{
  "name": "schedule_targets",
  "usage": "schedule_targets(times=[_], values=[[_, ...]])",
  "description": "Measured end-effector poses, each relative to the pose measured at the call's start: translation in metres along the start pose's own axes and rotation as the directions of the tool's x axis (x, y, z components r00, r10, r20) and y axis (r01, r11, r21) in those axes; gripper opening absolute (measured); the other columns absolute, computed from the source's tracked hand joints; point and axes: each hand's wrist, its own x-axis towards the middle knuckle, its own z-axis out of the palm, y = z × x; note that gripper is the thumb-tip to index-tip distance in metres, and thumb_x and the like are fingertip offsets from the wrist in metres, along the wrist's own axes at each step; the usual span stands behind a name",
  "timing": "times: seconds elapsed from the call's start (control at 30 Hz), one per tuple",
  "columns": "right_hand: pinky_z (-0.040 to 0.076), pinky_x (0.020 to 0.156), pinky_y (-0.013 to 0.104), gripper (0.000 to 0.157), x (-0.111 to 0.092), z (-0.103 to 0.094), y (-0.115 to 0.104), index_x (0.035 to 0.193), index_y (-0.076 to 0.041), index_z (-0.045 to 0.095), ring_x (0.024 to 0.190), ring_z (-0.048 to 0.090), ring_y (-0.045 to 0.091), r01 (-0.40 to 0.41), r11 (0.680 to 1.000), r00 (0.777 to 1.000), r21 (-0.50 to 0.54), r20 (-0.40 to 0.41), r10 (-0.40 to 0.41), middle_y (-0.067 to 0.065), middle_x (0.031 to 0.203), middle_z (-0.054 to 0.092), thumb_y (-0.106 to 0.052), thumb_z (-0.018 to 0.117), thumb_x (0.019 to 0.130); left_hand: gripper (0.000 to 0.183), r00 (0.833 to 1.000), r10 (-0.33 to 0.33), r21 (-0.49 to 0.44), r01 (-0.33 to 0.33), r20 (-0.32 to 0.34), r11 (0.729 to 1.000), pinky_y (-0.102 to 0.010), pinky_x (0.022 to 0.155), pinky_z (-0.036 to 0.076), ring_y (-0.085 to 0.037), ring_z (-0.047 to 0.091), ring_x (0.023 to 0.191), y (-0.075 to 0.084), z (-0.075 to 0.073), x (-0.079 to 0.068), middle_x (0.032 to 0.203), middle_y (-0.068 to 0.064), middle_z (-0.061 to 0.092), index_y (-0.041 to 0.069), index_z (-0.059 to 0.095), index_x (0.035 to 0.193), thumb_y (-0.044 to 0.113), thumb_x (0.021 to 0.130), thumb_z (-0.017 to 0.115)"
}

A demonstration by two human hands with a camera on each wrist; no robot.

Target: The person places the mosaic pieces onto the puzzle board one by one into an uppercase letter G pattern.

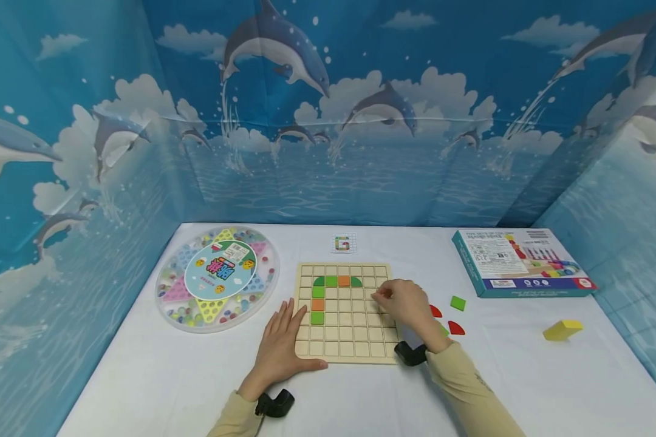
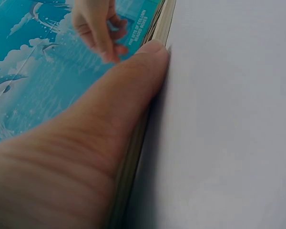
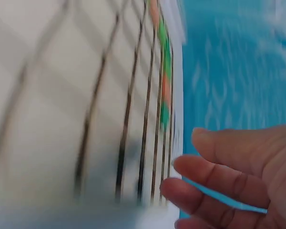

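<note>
A wooden grid board (image 1: 355, 332) lies on the white table. Green and orange square tiles (image 1: 318, 304) run down its left part and along an upper row, with a green rounded-corner tile (image 1: 356, 281) at the row's right end. My left hand (image 1: 281, 340) rests at the board's lower left corner, fingers spread, its thumb (image 2: 133, 71) along the front edge. Over the board's right side hovers my right hand (image 1: 407, 303). In the right wrist view its thumb and loosely bent fingers (image 3: 214, 174) stand apart, and nothing shows between them.
Right of the board lie a loose green square (image 1: 458, 303) and red quarter-round tiles (image 1: 456, 328), partly behind my right hand. A pattern card (image 1: 344, 243) lies beyond the board. A round marble game (image 1: 217, 279) sits left; a box (image 1: 525, 261) and yellow block (image 1: 563, 329) right.
</note>
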Motion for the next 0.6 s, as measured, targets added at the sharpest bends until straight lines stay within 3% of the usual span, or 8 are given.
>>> schedule_targets(times=[0.13, 0.27, 0.43, 0.6], values=[[0.040, 0.046, 0.030, 0.021, -0.003, -0.022, 0.033, 0.078, -0.006, 0.069, 0.053, 0.050, 0.015, -0.127, 0.991, 0.992, -0.032, -0.007, 0.127, 0.000, 0.064, 0.059, -0.026, 0.069, 0.087, 0.118, 1.000, -0.003, 0.001, 0.003, 0.001, 1.000, -0.047, 0.112, 0.008, -0.029, 0.004, 0.143, 0.000, 0.000, 0.000, 0.155, -0.018, 0.015, 0.010, 0.027, 0.150, 0.070, 0.061, 0.073], [0.040, 0.044, 0.031, 0.027, -0.003, -0.035, 0.051, 0.077, -0.004, 0.066, 0.052, 0.050, 0.019, -0.224, 0.971, 0.974, -0.080, 0.003, 0.225, 0.003, 0.062, 0.058, -0.029, 0.068, 0.086, 0.118, 1.000, -0.003, 0.008, 0.003, -0.001, 1.000, -0.047, 0.112, 0.008, -0.029, 0.005, 0.143, 0.000, 0.000, 0.000, 0.155, -0.018, 0.016, 0.010, 0.027, 0.150, 0.070, 0.061, 0.073], [0.041, 0.048, 0.033, 0.035, 0.002, -0.037, 0.061, 0.078, 0.000, 0.064, 0.055, 0.050, 0.022, -0.317, 0.934, 0.944, -0.166, 0.043, 0.328, 0.005, 0.059, 0.054, -0.034, 0.068, 0.086, 0.118, 1.000, -0.008, 0.008, 0.008, 0.003, 1.000, -0.046, 0.112, 0.007, -0.029, 0.004, 0.143, -0.001, 0.000, 0.000, 0.155, -0.017, 0.015, 0.011, 0.026, 0.151, 0.071, 0.061, 0.073], [0.043, 0.048, 0.034, 0.042, 0.009, -0.030, 0.064, 0.077, -0.001, 0.065, 0.054, 0.052, 0.022, -0.355, 0.907, 0.920, -0.226, 0.089, 0.382, 0.005, 0.059, 0.056, -0.042, 0.066, 0.086, 0.118, 1.000, -0.002, 0.005, 0.002, 0.001, 1.000, -0.047, 0.112, 0.008, -0.029, 0.004, 0.143, -0.001, 0.000, -0.001, 0.155, -0.017, 0.015, 0.011, 0.026, 0.151, 0.071, 0.061, 0.073]])
